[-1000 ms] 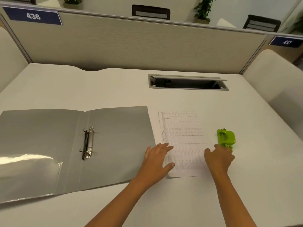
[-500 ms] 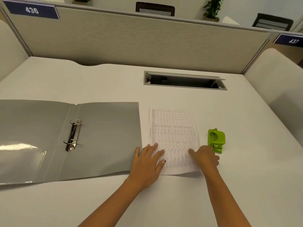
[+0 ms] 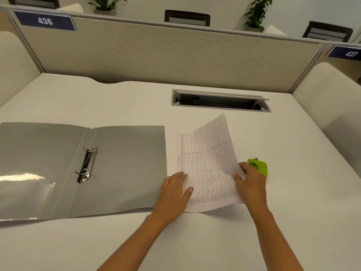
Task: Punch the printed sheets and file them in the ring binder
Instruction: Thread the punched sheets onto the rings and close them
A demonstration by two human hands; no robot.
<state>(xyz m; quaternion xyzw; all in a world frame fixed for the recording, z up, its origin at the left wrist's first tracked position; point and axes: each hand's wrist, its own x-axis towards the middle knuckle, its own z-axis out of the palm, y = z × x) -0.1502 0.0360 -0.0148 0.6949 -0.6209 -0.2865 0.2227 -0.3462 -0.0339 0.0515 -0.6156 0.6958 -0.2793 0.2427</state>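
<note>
My right hand [image 3: 252, 184] pinches the outer edge of the printed sheets [image 3: 207, 165], curling that side up; my left hand [image 3: 173, 194] lies flat on them, fingers straight. The sheets sit just right of the open ring binder [image 3: 127, 169], the green punch [image 3: 258, 167] further right. If my left hand's pressure slips, I expect the stack to skew and punch crooked.

Open grey ring binder [image 3: 121, 169], curling printed sheets [image 3: 209, 163], green punch [image 3: 258, 166] lie left to right.
</note>
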